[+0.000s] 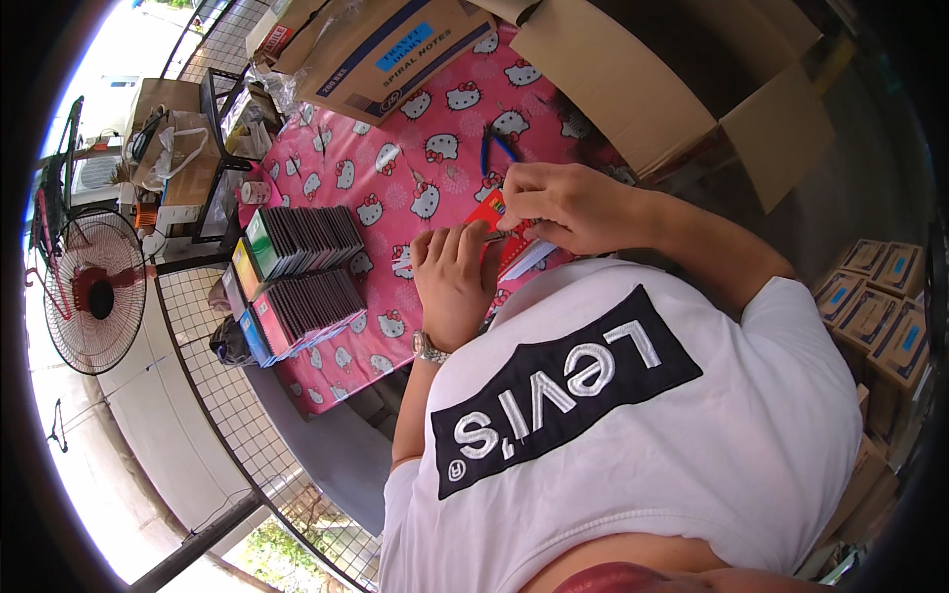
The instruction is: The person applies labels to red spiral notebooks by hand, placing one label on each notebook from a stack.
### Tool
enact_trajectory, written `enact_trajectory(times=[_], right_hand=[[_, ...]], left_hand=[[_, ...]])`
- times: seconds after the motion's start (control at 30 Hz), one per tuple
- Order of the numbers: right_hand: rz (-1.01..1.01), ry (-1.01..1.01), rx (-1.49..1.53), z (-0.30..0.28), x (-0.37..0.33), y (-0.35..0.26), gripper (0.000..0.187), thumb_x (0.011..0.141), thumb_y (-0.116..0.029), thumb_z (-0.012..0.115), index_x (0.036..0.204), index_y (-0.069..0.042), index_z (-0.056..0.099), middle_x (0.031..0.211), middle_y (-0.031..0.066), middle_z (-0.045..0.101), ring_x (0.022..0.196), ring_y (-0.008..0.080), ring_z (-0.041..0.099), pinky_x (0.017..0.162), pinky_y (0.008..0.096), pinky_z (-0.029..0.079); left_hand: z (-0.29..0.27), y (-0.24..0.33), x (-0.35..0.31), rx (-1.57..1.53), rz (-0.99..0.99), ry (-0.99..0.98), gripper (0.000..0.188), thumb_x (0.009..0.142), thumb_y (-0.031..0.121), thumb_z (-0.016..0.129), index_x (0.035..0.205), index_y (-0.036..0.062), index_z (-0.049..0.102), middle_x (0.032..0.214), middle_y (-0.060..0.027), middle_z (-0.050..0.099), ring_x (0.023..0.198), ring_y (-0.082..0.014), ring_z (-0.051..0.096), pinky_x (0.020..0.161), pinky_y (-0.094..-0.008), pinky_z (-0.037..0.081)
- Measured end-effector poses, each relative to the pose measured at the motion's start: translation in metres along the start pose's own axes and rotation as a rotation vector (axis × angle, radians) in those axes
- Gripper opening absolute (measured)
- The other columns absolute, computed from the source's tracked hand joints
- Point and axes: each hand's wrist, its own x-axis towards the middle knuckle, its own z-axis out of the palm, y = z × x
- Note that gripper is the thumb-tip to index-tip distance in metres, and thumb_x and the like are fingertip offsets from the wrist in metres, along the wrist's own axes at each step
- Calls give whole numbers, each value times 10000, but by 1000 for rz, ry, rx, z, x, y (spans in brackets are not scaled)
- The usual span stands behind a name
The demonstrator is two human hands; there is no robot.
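Observation:
A small notebook with a red cover (514, 249) and white page edges lies at the table edge, close against my shirt. My left hand (455, 280) grips its left side, fingers bent over the cover. From the right, my right hand (571, 208) is closed at the notebook's upper part, thumb and fingers pinched together. What sits between those fingertips is hidden, and part of the cover is covered by both hands. Just beyond my right hand lie pliers with blue handles (497, 148).
Stacks of dark-edged notebooks (306, 240) with coloured covers stand at the table's left. A cardboard box (386, 64) sits at the far side, and an open carton (613, 79) at the right. Small boxes (875, 306) are piled far right. A fan (94, 292) stands left.

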Motion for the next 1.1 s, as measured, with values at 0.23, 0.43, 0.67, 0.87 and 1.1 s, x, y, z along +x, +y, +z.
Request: enact_trajectory(times=[0.23,0.43,0.67,0.87,1.1], right_hand=[[220,-21,339,1,0,-3,288,774,41,704,1057,-10,697,979,104,632,858,273,610,752,350,505],[-176,150,-57,4,2,8,260,782,30,707,1035,-29,711,925,83,652,898,266,595,800,352,499],[68,-55,434,3,1,17,210,790,20,706,977,-74,713,949,60,654,895,234,600,846,358,486],[-232,82,120,3,5,21,240,782,50,705,975,-93,717,959,50,649,886,218,600,842,337,477],[-189,35,327,8,2,29,227,794,38,706,991,-73,717,947,50,660,886,221,613,809,335,497]], left_hand=[[-4,-1,-1,-49,-34,-31,192,829,145,714,971,63,616,888,-80,656,839,-283,612,824,-404,412],[-3,1,1,-14,-49,-23,184,820,144,720,948,62,616,889,-76,656,843,-276,613,821,-403,410],[-3,1,-4,8,-35,-25,231,803,200,747,955,96,607,886,-50,654,823,-244,608,853,-395,408],[-5,6,-2,19,-65,-52,235,799,193,751,953,96,604,898,-44,649,830,-245,605,854,-396,406],[-8,4,-2,-10,-53,-72,204,805,136,725,961,80,606,908,-59,644,855,-259,600,862,-406,403]])
